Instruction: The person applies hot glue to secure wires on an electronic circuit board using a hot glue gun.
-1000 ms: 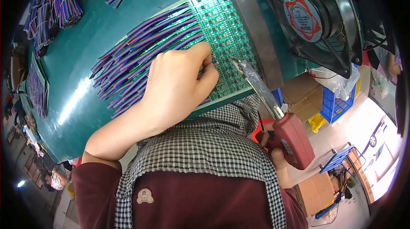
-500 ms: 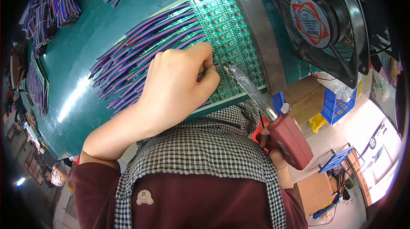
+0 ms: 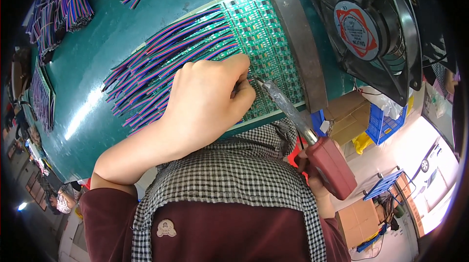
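Note:
A green panel of small circuit boards [image 3: 266,37] lies on the bench, with several ribbons of coloured wire [image 3: 181,32] running leftward from its left part. Over the panel, my left hand [image 3: 207,96] is closed, thumb and forefinger pinched at the board on a wire ribbon that the hand mostly hides. My right hand [image 3: 316,184] grips the dark red handle of a soldering gun [image 3: 333,164]. The gun's wrapped metal barrel points up and left. Its tip touches or nearly touches the board just right of my left fingertips; contact I cannot tell.
A dark metal bar [image 3: 293,32] lies along the panel's right side. Beyond it stands a black fan [image 3: 361,32]. Bundled wires [image 3: 75,5] and a wired panel [image 3: 43,96] lie on the left. A blue crate [image 3: 383,123] and cardboard box [image 3: 347,115] are at right.
My left hand has shifted slightly right and toward me. The soldering gun has moved slightly toward me, its tip still beside the left fingertips.

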The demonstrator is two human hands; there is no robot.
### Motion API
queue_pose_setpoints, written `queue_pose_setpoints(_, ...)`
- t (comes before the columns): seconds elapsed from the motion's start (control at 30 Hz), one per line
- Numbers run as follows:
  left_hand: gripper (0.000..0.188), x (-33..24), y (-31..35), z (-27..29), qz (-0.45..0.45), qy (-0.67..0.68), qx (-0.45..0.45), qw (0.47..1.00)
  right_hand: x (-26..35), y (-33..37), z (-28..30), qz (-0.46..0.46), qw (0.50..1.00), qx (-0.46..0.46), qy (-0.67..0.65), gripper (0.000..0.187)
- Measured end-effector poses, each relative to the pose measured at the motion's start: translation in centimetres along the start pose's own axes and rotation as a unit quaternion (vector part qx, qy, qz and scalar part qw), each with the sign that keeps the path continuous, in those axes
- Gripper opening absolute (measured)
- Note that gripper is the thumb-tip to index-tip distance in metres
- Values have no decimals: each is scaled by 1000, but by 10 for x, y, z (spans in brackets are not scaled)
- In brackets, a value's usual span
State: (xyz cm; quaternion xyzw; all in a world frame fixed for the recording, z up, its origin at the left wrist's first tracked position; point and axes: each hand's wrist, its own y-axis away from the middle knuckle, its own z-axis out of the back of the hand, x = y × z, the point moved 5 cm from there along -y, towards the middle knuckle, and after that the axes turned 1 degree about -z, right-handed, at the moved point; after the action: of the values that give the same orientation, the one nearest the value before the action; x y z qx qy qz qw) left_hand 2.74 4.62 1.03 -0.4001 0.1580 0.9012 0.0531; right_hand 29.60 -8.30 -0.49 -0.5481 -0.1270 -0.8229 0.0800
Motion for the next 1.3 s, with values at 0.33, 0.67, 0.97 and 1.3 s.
queue_pose_setpoints(0.33, 7, -1, 0, 0, -1, -2, -3, 1000, -4, 8, -3, -49, 993, -34, -97, 86)
queue_pose_setpoints(0.67, 10, -5, 7, 0, 28, -42, 2, 999, -2, 14, 0, -22, 999, -27, 0, 88)
queue_pose_setpoints(0.97, 16, -13, 25, -6, -388, -261, -124, 875, -1, 18, -2, -70, 994, -47, -70, 90)
queue_pose_setpoints(1.3, 25, -14, 29, -7, -415, -303, -147, 845, 1, 10, -7, -33, 990, -23, -136, 90)
